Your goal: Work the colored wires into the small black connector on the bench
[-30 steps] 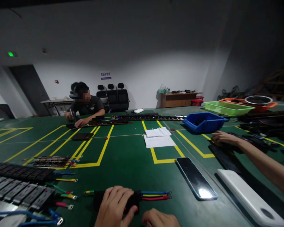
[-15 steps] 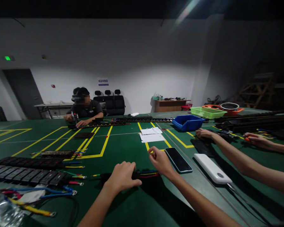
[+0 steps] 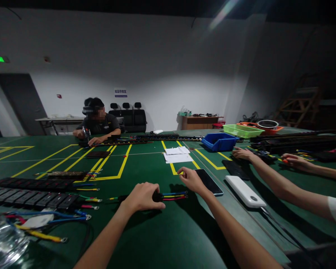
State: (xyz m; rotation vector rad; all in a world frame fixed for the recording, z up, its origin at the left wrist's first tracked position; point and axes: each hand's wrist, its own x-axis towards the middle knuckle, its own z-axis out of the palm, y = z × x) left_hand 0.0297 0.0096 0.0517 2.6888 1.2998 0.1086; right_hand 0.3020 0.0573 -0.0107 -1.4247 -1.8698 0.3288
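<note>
A short cable bundle (image 3: 175, 195) in a dark sleeve lies across the green table in front of me. Blue, yellow and red wires with metal ring lugs stick out on its right, and thin coloured ends (image 3: 112, 199) show on its left. Over its dark middle, my left hand (image 3: 142, 197) closes with thumb and fingers, hiding most of the sleeve. To the right and above the wire ends, my right hand (image 3: 192, 181) hovers with loosely bent fingers and nothing visible in them. It partly covers a phone (image 3: 210, 183).
Black segmented modules (image 3: 30, 200) with coloured lug cables lie left, near clear plastic wrap (image 3: 5, 243). A white power bank (image 3: 245, 191), paper (image 3: 178, 157) and a blue bin (image 3: 220, 142) lie beyond or right. One co-worker's hands (image 3: 242, 153) work at right; another person (image 3: 98, 123) sits opposite.
My right hand has lifted slightly away from the bundle's right end, and the lugged wires now show fully. My left hand stays on the sleeve. The view has tilted and shifted slightly.
</note>
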